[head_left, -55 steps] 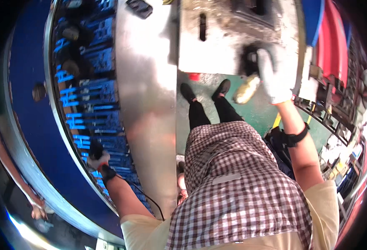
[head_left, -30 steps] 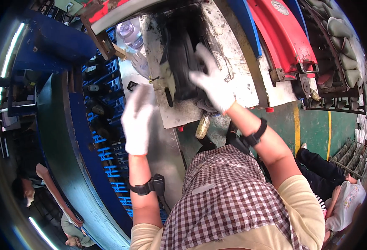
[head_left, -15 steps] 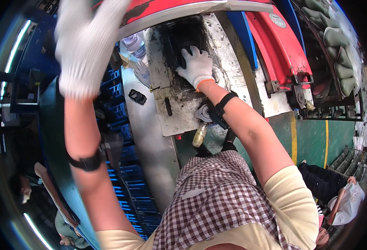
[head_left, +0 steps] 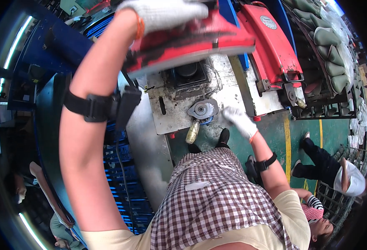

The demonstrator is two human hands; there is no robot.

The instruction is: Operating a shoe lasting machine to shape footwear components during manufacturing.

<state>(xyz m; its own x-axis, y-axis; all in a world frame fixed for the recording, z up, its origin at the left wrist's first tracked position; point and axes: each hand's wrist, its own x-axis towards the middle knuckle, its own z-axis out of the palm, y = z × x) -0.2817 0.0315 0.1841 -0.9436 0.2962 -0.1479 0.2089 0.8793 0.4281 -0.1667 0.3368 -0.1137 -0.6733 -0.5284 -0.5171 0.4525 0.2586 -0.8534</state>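
Note:
My left hand (head_left: 166,16), in a white knit glove, lies over the top of a red machine lid (head_left: 191,39), its fingers bent over the lid's upper part and partly blurred. The lid is tilted above a worn metal bench plate (head_left: 175,118). Beneath its pale edge shows a black square mould (head_left: 189,77) with a rounded dark form in it. My right hand (head_left: 239,120), also gloved, hovers by the plate's near right corner, its fingers smeared by motion. Left of it is a round grey latch (head_left: 201,109) with a tape-wrapped handle (head_left: 192,132).
A second red-lidded machine (head_left: 271,46) stands to the right. Beyond it, a rack holds several grey-green shoe-like forms (head_left: 337,77). Blue crates (head_left: 127,183) line the left below a metal ledge (head_left: 148,154). A person (head_left: 337,175) walks on the green floor at right.
My left hand has gone from raised in the air onto the red lid, which has swung lower over the plate. My right hand has left the dark mould area and drawn back toward me.

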